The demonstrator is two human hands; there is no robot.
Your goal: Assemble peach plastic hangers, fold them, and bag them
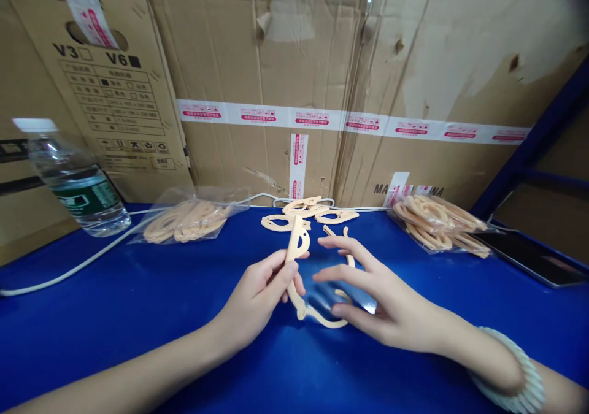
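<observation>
A beige plastic folding clothes hanger point(294, 288) is pinched between the thumb and fingers of my left hand point(264, 288), tilted over the blue table. From its lower end a curved hook point(324, 323) reaches right, below my right hand point(368, 291). That hand is open, its fingers spread and curved; whether the thumb touches the hook I cannot tell. Behind my right fingers lies another thin beige piece point(350, 257), partly covered. Several folded beige hangers point(338, 216) lie loosely just beyond my hands.
Clear bags of beige hangers lie left point(188, 221) and right point(435, 221). A water bottle point(83, 184) stands at far left, near a white cable point(69, 284). A dark flat device point(534, 257) rests at right. Cardboard point(257, 156) walls the back of the blue table point(257, 377).
</observation>
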